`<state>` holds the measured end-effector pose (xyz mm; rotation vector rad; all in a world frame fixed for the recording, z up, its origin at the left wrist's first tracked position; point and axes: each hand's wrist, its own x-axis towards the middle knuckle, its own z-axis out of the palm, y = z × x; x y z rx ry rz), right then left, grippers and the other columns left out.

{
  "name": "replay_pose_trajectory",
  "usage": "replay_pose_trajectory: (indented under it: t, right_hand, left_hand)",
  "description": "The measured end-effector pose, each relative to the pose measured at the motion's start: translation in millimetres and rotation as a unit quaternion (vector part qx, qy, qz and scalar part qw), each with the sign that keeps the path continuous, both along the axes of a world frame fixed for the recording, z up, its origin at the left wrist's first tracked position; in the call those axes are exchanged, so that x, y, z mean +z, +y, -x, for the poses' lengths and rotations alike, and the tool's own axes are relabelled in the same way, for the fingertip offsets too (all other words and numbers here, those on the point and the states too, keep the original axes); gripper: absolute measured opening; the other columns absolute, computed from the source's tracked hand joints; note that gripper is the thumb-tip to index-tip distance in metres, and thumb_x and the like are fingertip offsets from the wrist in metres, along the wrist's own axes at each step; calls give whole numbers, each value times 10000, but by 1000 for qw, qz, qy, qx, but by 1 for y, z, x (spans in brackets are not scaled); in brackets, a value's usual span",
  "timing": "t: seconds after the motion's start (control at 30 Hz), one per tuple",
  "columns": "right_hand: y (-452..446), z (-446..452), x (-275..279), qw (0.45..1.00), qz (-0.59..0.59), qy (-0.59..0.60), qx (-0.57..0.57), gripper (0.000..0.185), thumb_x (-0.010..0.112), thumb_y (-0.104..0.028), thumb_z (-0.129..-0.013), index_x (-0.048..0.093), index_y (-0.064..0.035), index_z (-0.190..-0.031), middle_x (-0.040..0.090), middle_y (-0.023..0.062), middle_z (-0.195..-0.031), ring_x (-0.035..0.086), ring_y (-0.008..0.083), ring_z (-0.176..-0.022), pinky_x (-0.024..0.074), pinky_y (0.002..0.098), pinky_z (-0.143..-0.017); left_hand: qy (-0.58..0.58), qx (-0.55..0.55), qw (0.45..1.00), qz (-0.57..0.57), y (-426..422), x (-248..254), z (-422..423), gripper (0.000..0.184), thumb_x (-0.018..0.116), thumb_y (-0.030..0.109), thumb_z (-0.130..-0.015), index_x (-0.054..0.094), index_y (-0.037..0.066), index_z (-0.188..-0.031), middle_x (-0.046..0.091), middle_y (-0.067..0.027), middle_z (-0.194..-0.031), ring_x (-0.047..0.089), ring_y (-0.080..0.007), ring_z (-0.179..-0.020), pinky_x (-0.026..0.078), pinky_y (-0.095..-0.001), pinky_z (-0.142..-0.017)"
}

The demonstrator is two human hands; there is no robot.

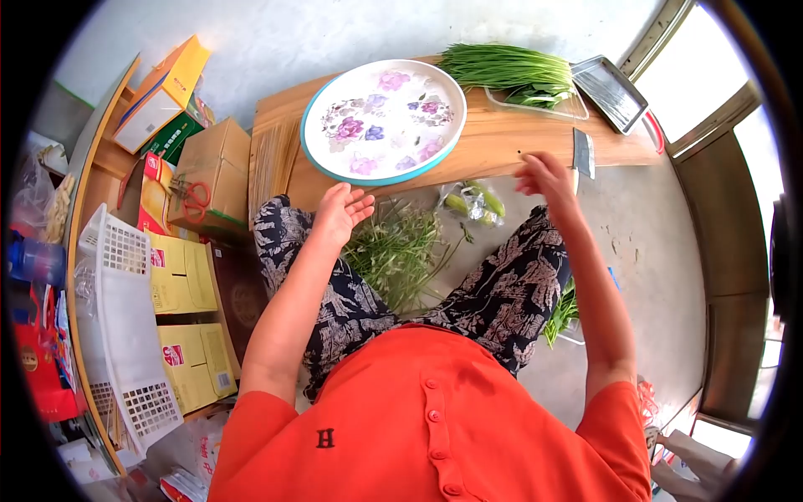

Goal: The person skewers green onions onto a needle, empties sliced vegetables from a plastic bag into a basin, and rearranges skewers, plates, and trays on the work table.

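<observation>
My left hand (341, 212) is at the near edge of the wooden table, palm up, fingers loosely stretched and holding nothing. Just beyond it sits a round flower-patterned tray (381, 125) with a blue outer edge. My right hand (545, 180) hovers by the table's front edge, fingers slightly bent and apart, with nothing visible in them. Close to its right lies a cleaver (583, 153), its handle partly hidden by my wrist. A heap of loose green stalks (393, 255) lies on the floor between my knees, beside a plastic bag of green vegetables (473, 203).
On the wooden table (510, 138), long green chives (506, 71) rest in a clear container, with a metal tray (611, 94) to their right. Cardboard boxes (216, 167), red-handled scissors (196, 199) and a white basket (125, 326) crowd my left. More greens (562, 314) sit beside my right leg.
</observation>
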<state>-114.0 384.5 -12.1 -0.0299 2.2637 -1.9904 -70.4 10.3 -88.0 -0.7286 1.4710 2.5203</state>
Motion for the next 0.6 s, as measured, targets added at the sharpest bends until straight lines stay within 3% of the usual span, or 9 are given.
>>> replay_pose_trajectory:
  t: [0.1, 0.23, 0.37, 0.4, 0.43, 0.53, 0.6]
  right_hand:
    - [-60, 35, -28, 988, 51, -140, 44, 400, 493, -305, -937, 477, 40, -1138, 646, 169, -892, 632, 178, -623, 471, 243, -509]
    - [-100, 73, -55, 969, 75, -228, 56, 502, 532, -402, -900, 469, 51, -1109, 652, 200, -933, 619, 186, -555, 438, 256, -441]
    - [-113, 100, -68, 965, 23, -249, 77, 417, 540, -353, -890, 528, 41, -1028, 665, 170, -797, 609, 180, -515, 387, 256, -411]
    - [-115, 103, -70, 965, 17, -255, 65, 318, 503, -257, -882, 539, 38, -993, 661, 160, -769, 621, 183, -529, 385, 256, -411]
    - [-118, 106, -72, 965, 15, -253, 64, 318, 503, -257, -882, 539, 38, -993, 661, 160, -769, 621, 183, -529, 385, 256, -411]
    - [-127, 105, -67, 973, 39, -226, -18, 227, 461, -125, -823, 553, 62, -912, 630, 147, -715, 594, 196, -501, 410, 275, -424]
    - [-128, 104, -58, 973, 43, -227, -23, 233, 461, -135, -832, 550, 65, -913, 627, 146, -707, 595, 196, -511, 417, 276, -432]
  left_hand:
    - [-16, 30, 999, -35, -8, -17, 6, 379, 492, 193, -935, 353, -9, -1224, 498, -213, -1129, 566, -338, -1006, 527, -441, -800]
    - [-27, 38, 997, -54, -11, -24, 7, 336, 476, 198, -936, 382, 7, -1196, 495, -216, -1139, 537, -352, -1052, 492, -475, -850]
    - [0, 21, 997, -73, -13, -33, 4, 300, 459, 185, -940, 414, -7, -1166, 532, -182, -1069, 576, -331, -985, 511, -451, -821]
    - [4, 17, 996, -83, -13, -35, 4, 289, 467, 186, -942, 423, 0, -1158, 541, -186, -1077, 572, -325, -1006, 507, -439, -834]
    - [9, 13, 995, -93, -12, -37, 5, 277, 475, 187, -945, 432, 7, -1151, 551, -190, -1085, 568, -319, -1027, 504, -427, -846]
    - [11, 13, 992, -124, -8, -38, 11, 281, 487, 206, -945, 477, -8, -1126, 561, -176, -1081, 570, -294, -1041, 506, -405, -849]
    - [11, 16, 988, -151, -6, -41, 14, 266, 516, 218, -936, 514, -2, -1085, 574, -148, -1056, 574, -274, -1036, 512, -394, -841]
